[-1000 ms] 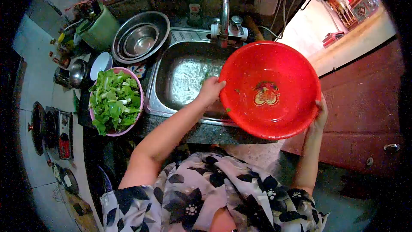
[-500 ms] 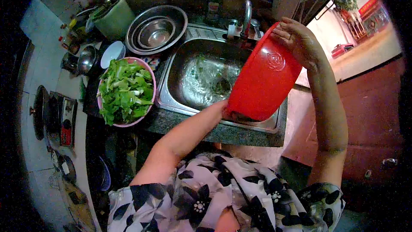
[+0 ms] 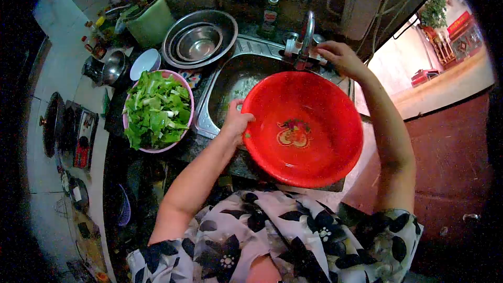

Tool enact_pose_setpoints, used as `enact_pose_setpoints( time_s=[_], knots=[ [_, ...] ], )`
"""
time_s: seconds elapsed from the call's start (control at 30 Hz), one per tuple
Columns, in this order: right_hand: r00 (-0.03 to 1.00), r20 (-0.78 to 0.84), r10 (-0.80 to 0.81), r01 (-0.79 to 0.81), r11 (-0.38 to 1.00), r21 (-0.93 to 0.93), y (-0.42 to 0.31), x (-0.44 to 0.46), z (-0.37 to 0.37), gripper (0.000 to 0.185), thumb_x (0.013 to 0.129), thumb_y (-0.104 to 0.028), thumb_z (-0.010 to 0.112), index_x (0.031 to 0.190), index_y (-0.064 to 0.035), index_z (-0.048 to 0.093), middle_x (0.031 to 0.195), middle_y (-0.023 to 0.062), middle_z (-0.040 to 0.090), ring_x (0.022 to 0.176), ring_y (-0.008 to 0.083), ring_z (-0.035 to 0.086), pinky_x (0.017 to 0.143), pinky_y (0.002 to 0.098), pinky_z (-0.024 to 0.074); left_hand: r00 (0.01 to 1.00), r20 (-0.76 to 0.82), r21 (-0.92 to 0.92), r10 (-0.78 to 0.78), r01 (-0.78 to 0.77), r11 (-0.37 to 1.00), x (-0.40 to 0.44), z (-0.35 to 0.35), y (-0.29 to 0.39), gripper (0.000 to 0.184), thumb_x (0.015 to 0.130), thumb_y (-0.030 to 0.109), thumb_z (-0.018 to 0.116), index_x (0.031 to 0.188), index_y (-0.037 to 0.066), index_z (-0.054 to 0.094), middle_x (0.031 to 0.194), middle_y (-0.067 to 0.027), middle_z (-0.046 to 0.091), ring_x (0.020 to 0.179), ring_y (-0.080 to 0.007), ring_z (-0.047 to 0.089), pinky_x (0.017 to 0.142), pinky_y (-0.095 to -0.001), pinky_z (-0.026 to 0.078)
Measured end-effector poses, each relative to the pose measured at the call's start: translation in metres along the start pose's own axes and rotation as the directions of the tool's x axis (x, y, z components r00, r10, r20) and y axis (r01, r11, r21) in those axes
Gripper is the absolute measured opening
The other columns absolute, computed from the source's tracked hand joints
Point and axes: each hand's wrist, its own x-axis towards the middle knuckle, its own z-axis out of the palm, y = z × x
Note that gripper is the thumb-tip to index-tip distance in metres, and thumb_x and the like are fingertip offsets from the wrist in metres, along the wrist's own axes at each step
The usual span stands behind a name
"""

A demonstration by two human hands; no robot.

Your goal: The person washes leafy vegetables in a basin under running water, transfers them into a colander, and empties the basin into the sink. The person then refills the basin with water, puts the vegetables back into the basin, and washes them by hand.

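My left hand [image 3: 237, 120] is closed on the left rim of a red plastic basin [image 3: 335, 126], thumb over the edge. The basin faces up toward me, with a printed figure on its bottom, over the right part of the sink and the counter edge. My right hand [image 3: 340, 58] is off the basin, beside the tap [image 3: 308, 39], its fingers stretched toward it; whether they touch it I cannot tell. Behind the basin, the steel sink [image 3: 212, 110] is partly hidden, with green bits inside. Chopped leafy greens [image 3: 157, 110] fill a pink basin [image 3: 192, 107] left of the sink.
Nested steel bowls [image 3: 199, 43] stand behind the sink's left side, near a white bowl [image 3: 145, 63]. A green bottle [image 3: 270, 15] stands at the back. On the left are a stove [image 3: 84, 139] and a knife holder [image 3: 149, 21]. A reddish door [image 3: 440, 162] is at right.
The red basin has gone from tipped on its side over the sink to facing up. My right hand has left its rim and moved to the tap; my left still grips it.
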Motion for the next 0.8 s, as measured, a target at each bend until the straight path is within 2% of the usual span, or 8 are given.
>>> enact_pose_setpoints(
  time_s=[0.1,0.23,0.47,0.5,0.57,0.63,0.7,0.8],
  knots=[
    [0.953,0.100,0.286,-0.275,0.955,-0.115,0.038,0.037,0.019,0.030,0.087,-0.026,0.054,0.094,0.0020,0.062,0.089,0.0136,0.066,0.085,0.0251,0.062,0.076,0.0346,0.0462,0.984,0.035,0.137,0.177,-0.181,0.974,-0.018,0.000,0.022,0.056,0.066,-0.017,0.049,0.114,0.007,0.033,0.091,-0.0159,0.059,0.075,-0.0231,0.061,0.059,-0.0349,0.052],
    [0.976,-0.022,0.218,-0.185,0.765,-0.617,0.057,0.044,0.013,0.029,0.085,-0.023,0.048,0.082,0.0009,0.065,0.081,0.0224,0.063,0.077,0.0344,0.061,0.071,0.0405,0.0463,0.965,-0.073,0.106,0.252,-0.244,0.964,-0.027,-0.010,0.029,0.056,0.065,-0.017,0.049,0.113,0.007,0.035,0.093,-0.0147,0.060,0.077,-0.0221,0.062,0.062,-0.0328,0.051],
    [0.988,-0.037,0.148,-0.153,0.961,-0.228,0.086,0.023,0.010,0.034,0.088,-0.030,0.051,0.098,0.0008,0.061,0.088,0.0164,0.065,0.079,0.0277,0.061,0.072,0.0374,0.0458,0.947,-0.093,0.115,0.308,-0.297,0.948,-0.043,-0.015,0.052,0.061,0.064,-0.015,0.054,0.118,0.007,0.036,0.098,-0.0140,0.061,0.083,-0.0244,0.062,0.068,-0.0354,0.053],
    [0.953,0.031,0.303,-0.296,0.945,-0.141,0.072,0.010,0.010,0.039,0.090,-0.035,0.050,0.108,-0.0014,0.058,0.098,0.0164,0.062,0.085,0.0257,0.060,0.077,0.0362,0.0455,0.945,-0.073,0.097,0.319,-0.312,0.945,-0.038,-0.018,0.051,0.062,0.064,-0.015,0.054,0.119,0.007,0.036,0.100,-0.0141,0.060,0.084,-0.0247,0.062,0.069,-0.0354,0.053],
    [0.971,0.072,0.229,-0.199,0.935,-0.292,0.096,-0.016,0.021,0.042,0.090,-0.037,0.049,0.113,-0.0026,0.055,0.106,0.0140,0.060,0.090,0.0232,0.059,0.079,0.0350,0.0456,0.932,-0.066,0.115,0.355,-0.347,0.931,-0.034,-0.019,0.056,0.063,0.064,-0.015,0.054,0.119,0.007,0.036,0.102,-0.0146,0.060,0.085,-0.0249,0.062,0.071,-0.0349,0.053],
    [0.967,0.166,0.192,-0.154,0.963,-0.220,0.107,-0.046,0.036,0.044,0.090,-0.037,0.050,0.120,-0.0040,0.049,0.114,0.0105,0.056,0.094,0.0210,0.057,0.081,0.0343,0.0460,0.934,-0.057,0.102,0.352,-0.345,0.933,-0.030,-0.017,0.061,0.063,0.064,-0.014,0.056,0.120,0.007,0.037,0.104,-0.0149,0.060,0.087,-0.0248,0.062,0.075,-0.0345,0.052],
    [0.983,0.157,0.092,-0.110,0.988,0.108,0.109,-0.078,0.049,0.049,0.090,-0.030,0.053,0.130,-0.0061,0.038,0.119,0.0061,0.053,0.098,0.0187,0.056,0.082,0.0327,0.0474,0.934,0.019,0.053,0.358,-0.358,0.932,-0.019,-0.018,0.063,0.063,0.065,-0.014,0.057,0.120,0.007,0.037,0.104,-0.0145,0.060,0.088,-0.0245,0.062,0.076,-0.0343,0.052],
    [0.891,0.218,0.398,-0.454,0.763,0.461,0.083,-0.108,0.030,0.049,0.088,-0.031,0.053,0.131,-0.0125,0.039,0.110,0.0108,0.058,0.091,0.0215,0.059,0.078,0.0359,0.0489,0.916,0.049,0.102,0.398,-0.401,0.911,0.017,-0.025,0.047,0.055,0.070,-0.010,0.061,0.120,0.006,0.043,0.100,-0.0127,0.062,0.085,-0.0212,0.062,0.073,-0.0321,0.052]
  ],
)
